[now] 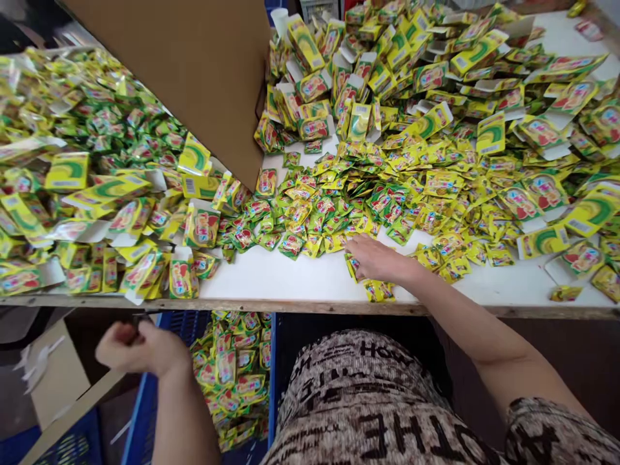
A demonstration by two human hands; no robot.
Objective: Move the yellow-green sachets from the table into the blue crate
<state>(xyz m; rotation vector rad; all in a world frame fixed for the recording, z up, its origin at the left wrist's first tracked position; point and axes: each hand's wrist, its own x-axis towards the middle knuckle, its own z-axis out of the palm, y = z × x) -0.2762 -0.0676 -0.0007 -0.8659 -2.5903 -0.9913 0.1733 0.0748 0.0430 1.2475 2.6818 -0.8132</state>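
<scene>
My right hand (380, 259) reaches onto the white table, its fingers curled down around a small yellow packet (352, 265) at the front of a loose heap of sachets (334, 213). Another yellow packet (378, 290) lies just under its wrist side. Below the table's front edge, my left hand (143, 349) is blurred, with fingers curled in; whatever it may hold cannot be made out. Close to its right is a blue crate (150, 400) with many filled yellow-green boxes (237, 374) inside.
A large brown cardboard sheet (194, 71) stands slanted across the table. Open yellow-green boxes (201, 223) lie to its left, and a tall pile of boxes (426, 74) fills the back right. A white cup (279, 20) stands behind. Cardboard (53, 368) lies lower left.
</scene>
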